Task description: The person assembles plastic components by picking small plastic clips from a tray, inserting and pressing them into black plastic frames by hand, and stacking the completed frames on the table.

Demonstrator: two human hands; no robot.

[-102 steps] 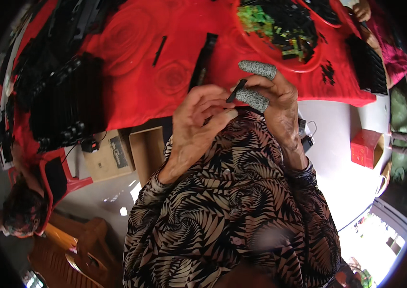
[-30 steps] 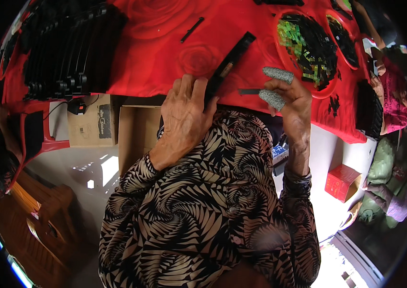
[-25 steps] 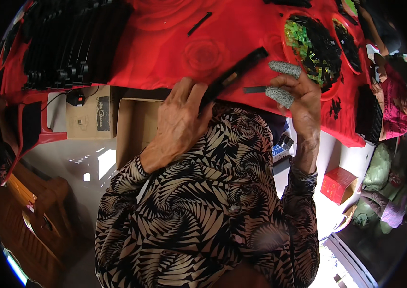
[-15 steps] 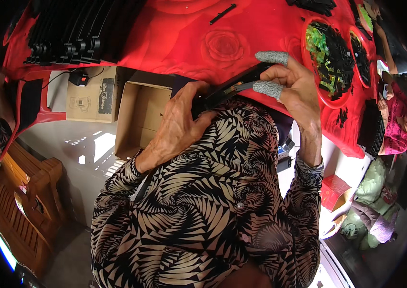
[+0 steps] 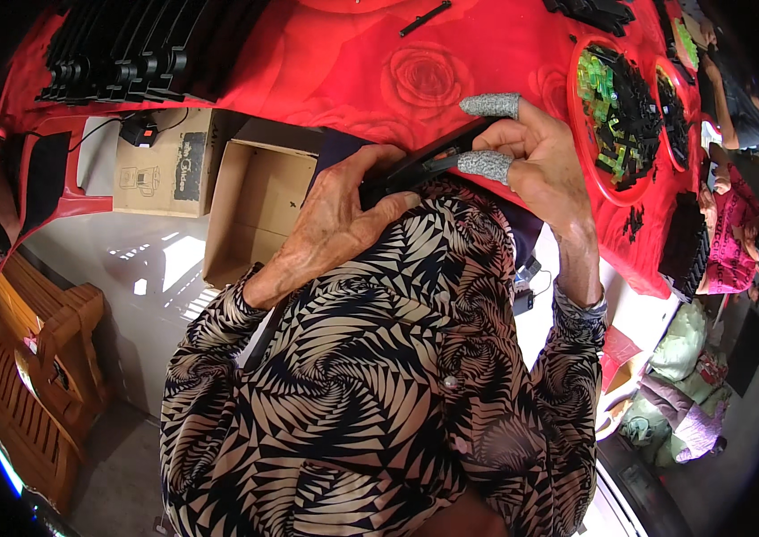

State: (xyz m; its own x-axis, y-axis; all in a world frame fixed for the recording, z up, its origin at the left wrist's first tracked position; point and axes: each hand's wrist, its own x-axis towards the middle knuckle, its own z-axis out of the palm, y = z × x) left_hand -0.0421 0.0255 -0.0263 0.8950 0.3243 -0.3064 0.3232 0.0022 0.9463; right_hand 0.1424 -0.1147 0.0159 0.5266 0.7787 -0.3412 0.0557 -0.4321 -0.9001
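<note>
Long black plastic strip [image 5: 422, 163] pinched at both ends: left hand [image 5: 343, 210] clamped for support, right hand [image 5: 536, 166] gripping with grey-sleeved fingertips [image 5: 484, 165] against slipping, above red tablecloth [image 5: 326, 72].

The cloth-covered counter [image 5: 326, 63] is bright red with a rose print. The long flat plastic strip [image 5: 424, 161] is black. Grey fabric finger cots [image 5: 485, 165] show speckled. The round red tray [image 5: 596, 183] carries green-and-black pieces. The open cardboard box [image 5: 258, 210] is plain brown.
</note>
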